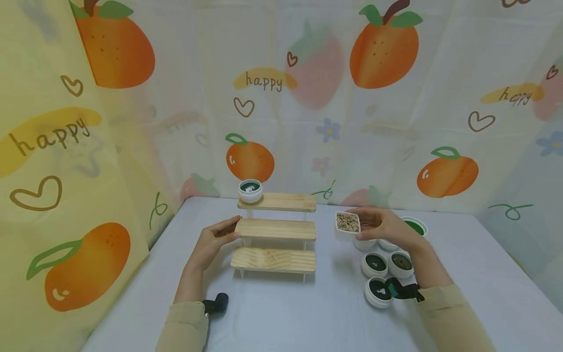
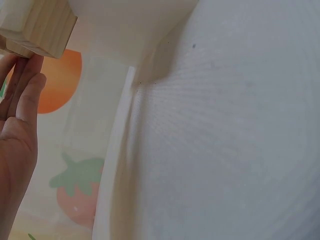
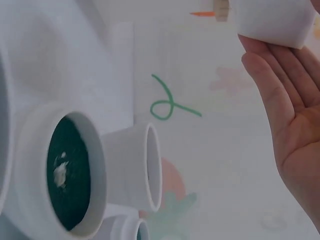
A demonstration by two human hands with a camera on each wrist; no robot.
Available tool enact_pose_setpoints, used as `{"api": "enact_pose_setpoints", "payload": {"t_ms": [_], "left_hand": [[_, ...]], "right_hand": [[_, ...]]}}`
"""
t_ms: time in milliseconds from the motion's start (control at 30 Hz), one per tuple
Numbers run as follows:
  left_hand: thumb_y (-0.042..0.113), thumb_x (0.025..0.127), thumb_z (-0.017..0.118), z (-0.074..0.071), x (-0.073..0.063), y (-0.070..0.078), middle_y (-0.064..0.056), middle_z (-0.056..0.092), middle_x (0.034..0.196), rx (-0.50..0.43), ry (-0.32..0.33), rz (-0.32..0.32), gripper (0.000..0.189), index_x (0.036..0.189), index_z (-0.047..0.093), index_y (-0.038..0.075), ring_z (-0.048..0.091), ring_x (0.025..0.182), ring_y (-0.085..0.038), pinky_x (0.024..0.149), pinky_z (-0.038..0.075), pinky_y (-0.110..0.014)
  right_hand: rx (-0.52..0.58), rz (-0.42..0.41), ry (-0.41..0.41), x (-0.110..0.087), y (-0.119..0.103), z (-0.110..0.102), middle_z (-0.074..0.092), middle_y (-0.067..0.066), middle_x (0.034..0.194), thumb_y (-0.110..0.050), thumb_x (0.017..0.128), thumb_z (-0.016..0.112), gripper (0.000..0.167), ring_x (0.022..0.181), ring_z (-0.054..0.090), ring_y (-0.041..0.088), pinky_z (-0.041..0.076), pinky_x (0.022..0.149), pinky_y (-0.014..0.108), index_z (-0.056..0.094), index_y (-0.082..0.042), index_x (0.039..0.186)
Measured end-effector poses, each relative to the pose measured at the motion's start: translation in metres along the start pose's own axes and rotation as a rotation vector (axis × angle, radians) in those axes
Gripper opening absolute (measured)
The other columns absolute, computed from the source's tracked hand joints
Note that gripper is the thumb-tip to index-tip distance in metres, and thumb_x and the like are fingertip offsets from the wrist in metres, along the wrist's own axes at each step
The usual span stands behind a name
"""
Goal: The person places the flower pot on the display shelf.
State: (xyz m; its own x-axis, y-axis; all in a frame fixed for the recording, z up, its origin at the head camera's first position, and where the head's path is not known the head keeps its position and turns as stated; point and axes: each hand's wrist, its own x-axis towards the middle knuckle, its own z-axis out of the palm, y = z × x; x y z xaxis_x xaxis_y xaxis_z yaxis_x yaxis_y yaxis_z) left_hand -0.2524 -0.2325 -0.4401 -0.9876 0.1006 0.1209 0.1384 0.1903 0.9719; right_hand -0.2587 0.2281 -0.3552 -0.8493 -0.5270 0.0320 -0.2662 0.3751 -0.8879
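A three-tier wooden display stand (image 1: 275,229) with pale plank shelves stands in the middle of the table. My left hand (image 1: 213,239) holds the left end of its middle shelf, thumb at the front corner and fingers at the back; the left wrist view shows the fingertips against the wood (image 2: 42,30). A round white pot with a dark green top (image 1: 250,190) sits at the left end of the top shelf. To the right of the stand, my right hand (image 1: 387,227) grips a small square white pot (image 1: 347,224) filled with beige granules, raised above the table.
Several round white pots with dark or green contents, among them a near one (image 1: 378,292) and a middle one (image 1: 375,264), cluster under and beside my right forearm. A fruit-print cloth (image 1: 272,107) hangs behind the white-covered table (image 1: 272,318) and along its sides.
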Motion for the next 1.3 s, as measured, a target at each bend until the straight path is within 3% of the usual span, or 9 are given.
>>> {"api": "enact_pose_setpoints", "payload": {"t_ms": [267,533,667,1000,1300], "left_hand": [[0.02,0.089,0.074,0.001,0.001,0.0,-0.016,0.057,0.144,0.009,-0.003,-0.008,0.055,0.141,0.056,0.011,0.061,0.108,0.009,0.094,0.045,-0.007],[0.02,0.089,0.074,0.001,0.002,-0.001,-0.017,0.057,0.143,0.013,-0.005,0.009,0.056,0.141,0.055,0.01,0.061,0.109,0.008,0.094,0.046,-0.007],[0.02,0.088,0.074,0.001,0.002,-0.002,-0.017,0.057,0.143,0.015,0.002,0.005,0.056,0.14,0.056,0.01,0.061,0.109,0.009,0.093,0.046,-0.007],[0.018,0.089,0.073,0.0,0.0,-0.001,-0.019,0.056,0.143,-0.015,-0.003,0.016,0.056,0.141,0.055,0.008,0.062,0.109,0.009,0.094,0.047,-0.009],[0.021,0.088,0.074,-0.001,0.0,0.0,-0.015,0.058,0.142,-0.001,-0.008,0.011,0.058,0.141,0.055,0.009,0.062,0.11,0.009,0.094,0.047,-0.009]], "right_hand": [[-0.052,-0.029,0.038,0.026,-0.014,0.009,0.065,0.012,0.132,-0.023,0.083,0.079,0.061,0.12,0.063,0.025,0.055,0.09,0.027,0.056,-0.015,0.139],[-0.056,-0.011,0.072,0.052,-0.032,0.019,0.065,0.014,0.133,-0.023,0.081,0.081,0.063,0.125,0.062,0.03,0.056,0.095,0.037,0.057,-0.016,0.138],[-0.038,0.005,0.068,0.063,-0.041,0.023,0.063,0.012,0.136,-0.027,0.081,0.081,0.064,0.128,0.059,0.029,0.054,0.1,0.041,0.056,-0.018,0.14],[0.011,-0.042,0.01,0.089,-0.059,0.035,0.064,0.011,0.134,-0.024,0.086,0.075,0.058,0.126,0.059,0.026,0.051,0.103,0.044,0.055,-0.02,0.14],[-0.003,-0.051,-0.001,0.111,-0.071,0.048,0.063,0.011,0.134,-0.024,0.085,0.075,0.057,0.124,0.059,0.027,0.048,0.106,0.046,0.056,-0.019,0.139]]}}
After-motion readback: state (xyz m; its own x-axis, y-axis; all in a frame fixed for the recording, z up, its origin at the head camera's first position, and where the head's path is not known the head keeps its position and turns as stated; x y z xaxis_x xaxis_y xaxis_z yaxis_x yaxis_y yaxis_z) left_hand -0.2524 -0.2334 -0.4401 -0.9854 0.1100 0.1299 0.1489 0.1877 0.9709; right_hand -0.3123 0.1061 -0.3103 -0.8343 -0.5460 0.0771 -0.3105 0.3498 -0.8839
